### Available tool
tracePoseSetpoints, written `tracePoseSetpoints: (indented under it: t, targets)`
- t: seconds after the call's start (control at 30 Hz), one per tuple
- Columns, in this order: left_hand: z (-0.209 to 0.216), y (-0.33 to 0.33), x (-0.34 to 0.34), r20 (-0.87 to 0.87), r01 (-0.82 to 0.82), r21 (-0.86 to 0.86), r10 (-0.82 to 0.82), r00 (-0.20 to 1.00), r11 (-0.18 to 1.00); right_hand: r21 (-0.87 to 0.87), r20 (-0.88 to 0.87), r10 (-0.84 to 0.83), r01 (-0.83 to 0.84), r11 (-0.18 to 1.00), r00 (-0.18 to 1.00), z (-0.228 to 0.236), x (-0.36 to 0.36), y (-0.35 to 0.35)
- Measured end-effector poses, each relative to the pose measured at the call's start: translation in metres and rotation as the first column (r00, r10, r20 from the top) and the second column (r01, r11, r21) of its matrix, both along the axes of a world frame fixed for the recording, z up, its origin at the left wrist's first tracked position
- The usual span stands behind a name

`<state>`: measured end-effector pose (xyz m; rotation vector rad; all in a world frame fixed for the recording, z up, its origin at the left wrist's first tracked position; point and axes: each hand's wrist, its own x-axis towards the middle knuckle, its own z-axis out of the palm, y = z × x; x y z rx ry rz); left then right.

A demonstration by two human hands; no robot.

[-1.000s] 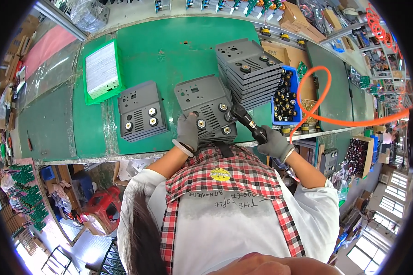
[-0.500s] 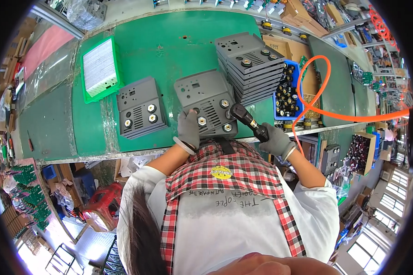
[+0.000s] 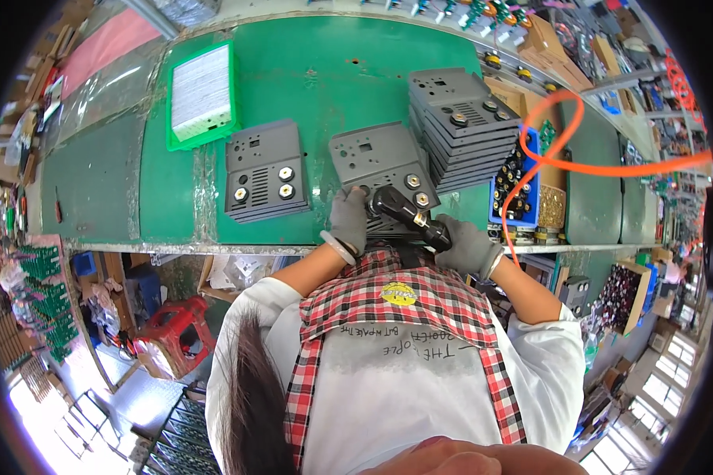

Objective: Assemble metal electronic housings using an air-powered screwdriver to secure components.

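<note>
We see right hand (image 3: pixel 469 247), grip closed round black power driver (image 3: pixel 410 217), tip moved onto left socket of grey panel (image 3: pixel 384 170) at frame centre; fastening proceeds socket by socket, we judge. Left hand (image 3: pixel 348 220) pressed flat on panel's near edge, clasping nothing. Beyond: finished stack (image 3: pixel 461 127) upper right, green bench (image 3: pixel 325 71).

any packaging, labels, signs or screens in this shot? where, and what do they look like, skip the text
Green tray: bench, far left; rectangular, holds a white printed sheet.
Round badge: person's apron, upper middle; yellow with dark marks.
Blue bin: bench, right of the panel stack; holds small dark parts.
Cardboard boxes: far right, brown.
No screens.
</note>
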<state>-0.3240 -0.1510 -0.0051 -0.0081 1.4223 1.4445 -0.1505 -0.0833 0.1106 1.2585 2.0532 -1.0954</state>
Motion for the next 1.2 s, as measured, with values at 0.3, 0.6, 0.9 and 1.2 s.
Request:
tracePoseSetpoints:
  t: [0.3,0.6,0.9,1.2]
  targets:
    - [0.002,0.0,-0.001,0.097,-0.029,0.16,0.013,0.995,0.987,0.073,0.033,0.056,-0.058,0.996,0.998,0.002,-0.004,-0.003]
    - [0.001,-0.001,0.0,-0.234,0.073,-0.084,-0.091,0.968,0.994,0.078,-0.075,0.032,-0.027,0.997,0.997,-0.006,-0.002,-0.009]
    - [-0.024,-0.017,-0.153,-0.724,0.376,-0.109,-0.332,0.604,0.92,0.223,-0.258,0.072,-0.013,0.975,0.963,0.029,0.003,-0.015]
    - [0.01,-0.054,-0.222,-0.541,0.069,-0.837,-0.84,0.046,0.543,0.13,-0.452,-0.265,0.356,0.925,0.852,-0.023,0.044,-0.014]
